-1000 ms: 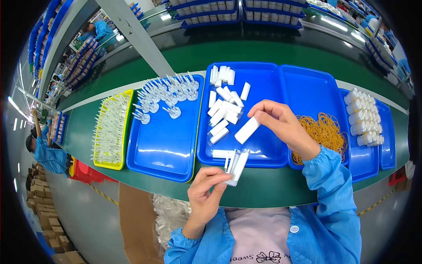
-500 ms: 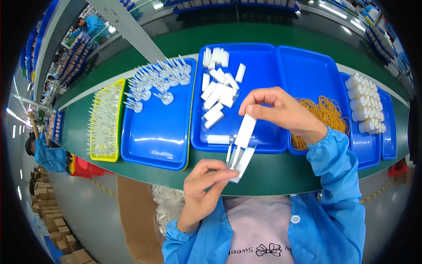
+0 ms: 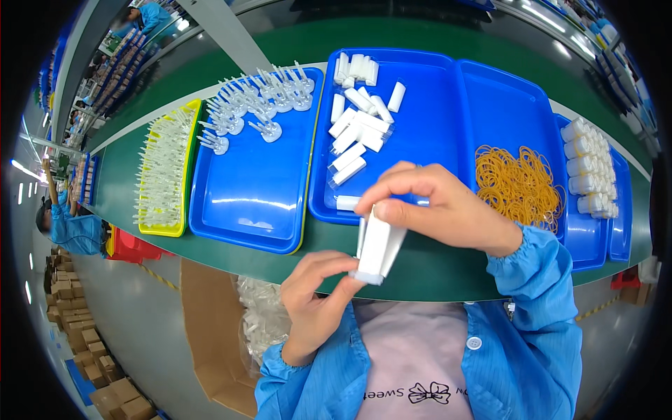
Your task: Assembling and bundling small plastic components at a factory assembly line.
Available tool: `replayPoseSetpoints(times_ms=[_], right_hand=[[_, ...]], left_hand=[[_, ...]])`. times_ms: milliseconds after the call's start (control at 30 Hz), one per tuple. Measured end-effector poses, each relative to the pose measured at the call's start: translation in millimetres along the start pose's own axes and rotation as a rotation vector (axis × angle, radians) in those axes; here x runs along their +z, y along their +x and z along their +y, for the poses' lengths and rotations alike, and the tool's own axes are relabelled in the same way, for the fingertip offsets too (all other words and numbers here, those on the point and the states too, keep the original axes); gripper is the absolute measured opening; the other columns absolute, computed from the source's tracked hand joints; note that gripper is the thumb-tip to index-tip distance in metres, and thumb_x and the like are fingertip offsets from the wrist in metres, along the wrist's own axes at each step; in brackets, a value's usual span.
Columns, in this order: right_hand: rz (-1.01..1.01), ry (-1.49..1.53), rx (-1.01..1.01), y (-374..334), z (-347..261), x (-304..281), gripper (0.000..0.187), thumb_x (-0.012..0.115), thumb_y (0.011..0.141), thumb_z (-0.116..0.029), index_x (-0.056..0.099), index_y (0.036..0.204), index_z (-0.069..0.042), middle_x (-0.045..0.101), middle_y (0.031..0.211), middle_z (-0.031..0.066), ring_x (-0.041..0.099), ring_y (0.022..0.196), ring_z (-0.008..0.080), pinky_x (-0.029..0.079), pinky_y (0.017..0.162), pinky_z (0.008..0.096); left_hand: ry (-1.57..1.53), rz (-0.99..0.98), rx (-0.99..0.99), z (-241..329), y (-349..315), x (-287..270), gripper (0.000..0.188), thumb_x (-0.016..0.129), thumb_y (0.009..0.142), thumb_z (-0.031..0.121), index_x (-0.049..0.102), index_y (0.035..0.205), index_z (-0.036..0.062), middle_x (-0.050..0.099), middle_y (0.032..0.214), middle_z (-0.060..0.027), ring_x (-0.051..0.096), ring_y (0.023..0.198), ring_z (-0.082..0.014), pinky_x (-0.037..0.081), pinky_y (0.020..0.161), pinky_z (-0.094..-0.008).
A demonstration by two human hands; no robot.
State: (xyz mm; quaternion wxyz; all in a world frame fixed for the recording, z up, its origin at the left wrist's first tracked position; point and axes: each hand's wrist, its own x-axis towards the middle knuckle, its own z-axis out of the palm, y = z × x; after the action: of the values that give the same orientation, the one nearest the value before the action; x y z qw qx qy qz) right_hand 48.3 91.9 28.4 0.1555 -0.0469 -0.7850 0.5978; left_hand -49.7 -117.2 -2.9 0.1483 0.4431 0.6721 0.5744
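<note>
Between thumb and fingers, my left hand [image 3: 313, 297] grips a pale translucent base [image 3: 368, 278] with upright prongs, in front of my chest. White flat pieces stand up from this base. My right hand [image 3: 441, 210] pinches the top of one white rectangular piece [image 3: 375, 245], which now sits down at the base between other white parts. How its lower end meets the prongs is hidden. Beyond my hands, a blue tray [image 3: 420, 147] holds several similar white pieces [image 3: 358, 129], some in clear wrap. Left of it, pronged clear bases [image 3: 269, 101] stand in another blue tray [image 3: 245, 217].
Farther left is a yellow tray [image 3: 164, 229] of thin pale spikes [image 3: 163, 168]. On the right, yellow rubber bands [image 3: 518, 185] lie in a blue tray [image 3: 500, 105], beside stacked white rolls [image 3: 588, 168]. Below the green table [image 3: 413, 280] stands a cardboard box [image 3: 203, 329] with plastic bags.
My right hand has lowered the white piece toward the base, so the prongs no longer show. My view has shifted slightly. My left hand still grips the base.
</note>
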Motion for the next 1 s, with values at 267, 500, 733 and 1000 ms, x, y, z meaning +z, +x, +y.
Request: replayPoseSetpoints(times_ms=[267, 500, 733, 1000], right_hand=[[-0.016, -1.128, -0.351, 59, 57, 28, 0.011, 0.064, 0.076, -0.01, 0.07, 0.084, -0.009, 0.06, 0.087, 0.0053, 0.056, 0.097, 0.0228, 0.042, 0.081, 0.0374], [0.022, -0.801, -0.213, 59, 63, 20, 0.029, 0.067, 0.076, -0.012, 0.061, 0.104, -0.008, 0.061, 0.086, 0.0063, 0.059, 0.08, 0.023, 0.046, 0.068, 0.0355], [0.105, 0.321, 0.23, 44, 29, 6, 0.029, 0.066, 0.091, -0.031, 0.059, 0.106, -0.008, 0.053, 0.075, -0.0023, 0.046, 0.063, 0.0045, 0.038, 0.051, 0.0216], [-0.104, 0.354, 0.239, 31, 23, -6, 0.026, 0.062, 0.094, -0.033, 0.059, 0.089, -0.008, 0.051, 0.074, -0.0049, 0.044, 0.068, 0.0027, 0.035, 0.058, 0.023]], left_hand=[[-0.105, 0.244, -0.135, -13, 0, -11, 0.015, 0.072, 0.083, 0.006, 0.069, 0.096, 0.0001, 0.06, 0.095, -0.0075, 0.056, 0.09, -0.0166, 0.044, 0.082, -0.0271], [0.151, 0.168, -0.016, -13, -9, -21, 0.015, 0.069, 0.081, -0.001, 0.07, 0.096, 0.0015, 0.057, 0.096, -0.0065, 0.054, 0.087, -0.0146, 0.044, 0.074, -0.0256], [0.272, 0.037, 0.234, 2, 2, -3, 0.027, 0.073, 0.072, -0.004, 0.074, 0.095, 0.0089, 0.06, 0.087, -0.0043, 0.054, 0.079, -0.021, 0.041, 0.067, -0.0304], [0.303, -0.061, 0.312, 13, 10, 4, 0.023, 0.071, 0.073, -0.005, 0.073, 0.092, 0.0082, 0.06, 0.085, -0.0059, 0.054, 0.077, -0.0189, 0.041, 0.065, -0.0278]])
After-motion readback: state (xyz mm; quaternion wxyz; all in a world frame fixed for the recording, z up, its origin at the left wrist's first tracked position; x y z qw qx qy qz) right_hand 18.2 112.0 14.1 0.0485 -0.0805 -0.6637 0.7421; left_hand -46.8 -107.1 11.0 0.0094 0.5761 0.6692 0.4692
